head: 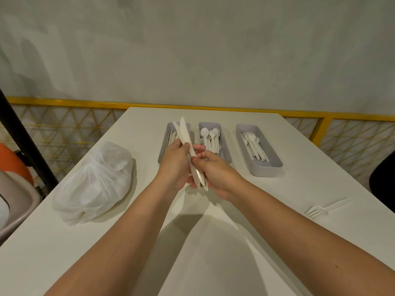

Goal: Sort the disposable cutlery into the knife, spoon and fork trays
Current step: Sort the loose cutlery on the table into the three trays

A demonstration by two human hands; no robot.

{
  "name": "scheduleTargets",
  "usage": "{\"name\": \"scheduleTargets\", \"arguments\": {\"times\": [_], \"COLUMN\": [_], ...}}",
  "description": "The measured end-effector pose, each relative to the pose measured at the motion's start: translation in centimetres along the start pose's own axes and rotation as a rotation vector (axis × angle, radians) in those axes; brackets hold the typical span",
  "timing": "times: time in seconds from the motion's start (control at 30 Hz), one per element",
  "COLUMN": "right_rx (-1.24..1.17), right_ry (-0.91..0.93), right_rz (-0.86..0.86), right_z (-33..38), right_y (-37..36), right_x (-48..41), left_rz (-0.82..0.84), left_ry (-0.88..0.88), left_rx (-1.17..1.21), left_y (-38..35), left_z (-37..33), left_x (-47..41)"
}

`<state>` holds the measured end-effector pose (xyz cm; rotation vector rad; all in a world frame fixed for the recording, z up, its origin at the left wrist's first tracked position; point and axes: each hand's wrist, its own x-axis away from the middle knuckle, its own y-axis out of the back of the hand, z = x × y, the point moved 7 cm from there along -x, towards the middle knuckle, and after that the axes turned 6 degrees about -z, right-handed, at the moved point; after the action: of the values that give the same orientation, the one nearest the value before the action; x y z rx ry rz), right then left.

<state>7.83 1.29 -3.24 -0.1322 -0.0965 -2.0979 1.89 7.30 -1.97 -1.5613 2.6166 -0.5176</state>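
Observation:
My left hand [174,163] and my right hand [215,171] hold a small bunch of white plastic knives [185,133] upright above the table, blades pointing away. Both hands have fingers curled round the handles. Behind them three grey trays stand side by side: the knife tray [162,150] at the left, partly hidden by the hands, the spoon tray [227,150] in the middle with several spoons, and the fork tray [267,165] at the right with several forks. A pair of loose forks [320,210] lies on the table at the right.
A white plastic bag [96,182], full and knotted, sits on the white table [213,253] at the left. A yellow mesh fence [64,129] runs behind the table. A chair [15,201] stands off the left edge, and a dark shape [382,178] sits at the right edge.

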Motion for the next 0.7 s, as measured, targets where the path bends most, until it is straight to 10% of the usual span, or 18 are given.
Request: {"name": "scheduleTargets", "arguments": {"times": [0.7], "right_rx": [0.133], "right_ry": [-0.197], "right_rz": [-0.168], "right_z": [2.2], "right_y": [-0.8], "right_x": [-10.2], "left_rz": [-0.265], "left_ry": [-0.254], "left_rx": [-0.906], "left_y": [6.8], "left_z": [-0.5], "left_x": [-8.3]}}
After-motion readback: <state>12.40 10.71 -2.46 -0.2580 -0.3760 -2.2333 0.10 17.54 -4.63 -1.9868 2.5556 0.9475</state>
